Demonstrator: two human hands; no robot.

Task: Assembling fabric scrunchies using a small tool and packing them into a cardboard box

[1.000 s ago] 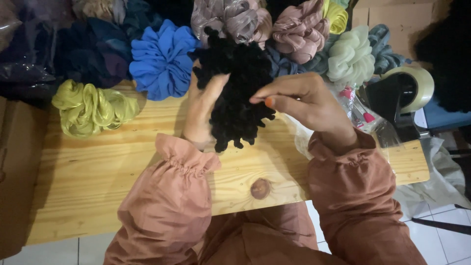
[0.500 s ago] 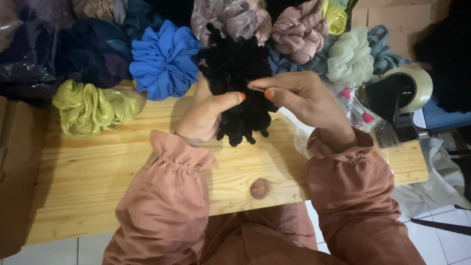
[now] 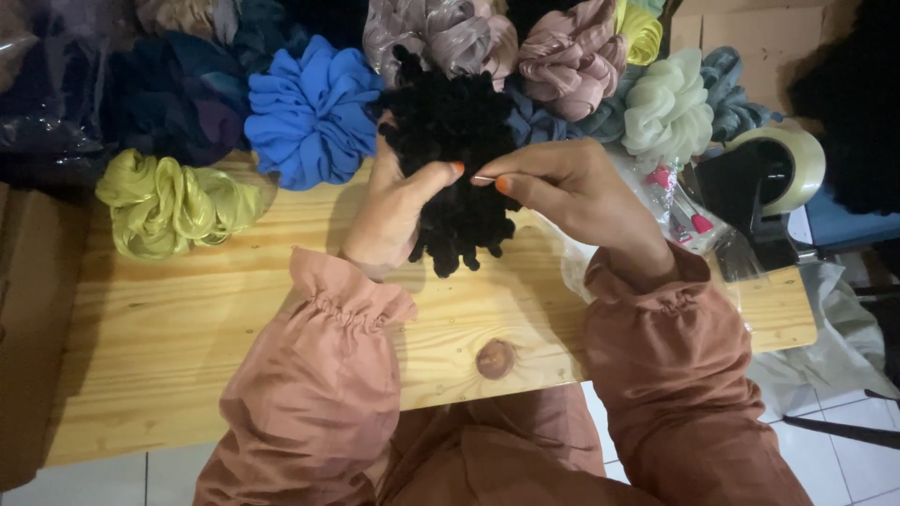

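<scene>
My left hand (image 3: 394, 211) grips a black ruffled scrunchie (image 3: 450, 131) from its left side, thumb pressed on its front, holding it just above the wooden table (image 3: 187, 309). My right hand (image 3: 572, 192) pinches a thin needle (image 3: 484, 178) between thumb and forefinger, its tip at the black fabric by my left thumb. Both wrists wear gathered rust-pink sleeves.
Finished scrunchies line the back of the table: blue (image 3: 309, 108), olive-yellow (image 3: 173, 201), dark navy (image 3: 173, 94), mauve satin (image 3: 572, 56), pale green (image 3: 667, 108). A black tape dispenser (image 3: 764, 183) stands at the right, with small pink items in plastic (image 3: 680, 201) beside it.
My left hand turned from an open palm behind the scrunchie to gripping it with the thumb in front. My right hand drew in, bringing the needle to the fabric.
</scene>
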